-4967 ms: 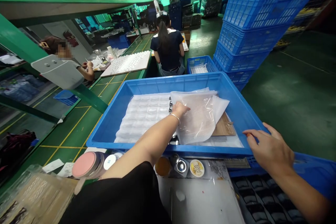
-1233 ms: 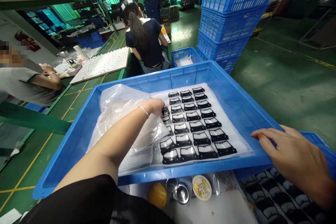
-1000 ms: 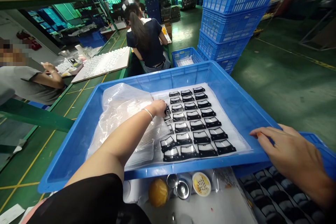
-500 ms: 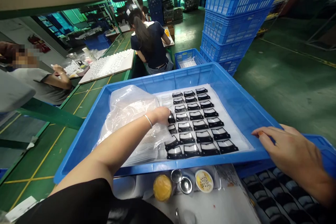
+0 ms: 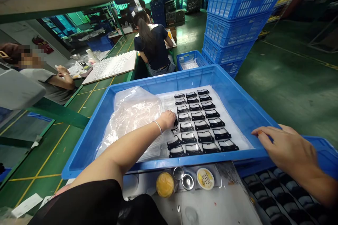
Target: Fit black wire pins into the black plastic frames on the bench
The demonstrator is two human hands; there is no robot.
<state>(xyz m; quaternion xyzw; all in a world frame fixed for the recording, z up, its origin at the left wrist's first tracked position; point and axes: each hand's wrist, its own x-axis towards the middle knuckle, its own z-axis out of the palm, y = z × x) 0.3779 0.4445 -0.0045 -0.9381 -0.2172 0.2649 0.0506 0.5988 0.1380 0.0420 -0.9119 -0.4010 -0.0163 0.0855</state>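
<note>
Item: you are working on rows of small black-framed parts with clear windows, laid out in a grid.
Location: they lie on a white foam sheet inside a blue plastic tray.
Left grip: your left hand reaches across the tray, with its fingers pressed down at the grid's left edge. The hand hides the contact, so you cannot confirm a pinch from this view.
Right grip: your right hand rests on the tray's near rim, fingers extended across it. Whether it clamps the rim cannot be told.
Handling: the parts appear light, thin and fairly stiff, though this view cannot confirm it. The windows look easily scuffed, so take each part by its black frame.
Tray contents: a clear plastic sheet lies bunched beside the grid, on its left.
Surface: a yellow-lidded jar and a steel cup stand beyond the tray's near side, on a white surface.
Adjacent: a black recessed tray lies below your right hand.
</note>
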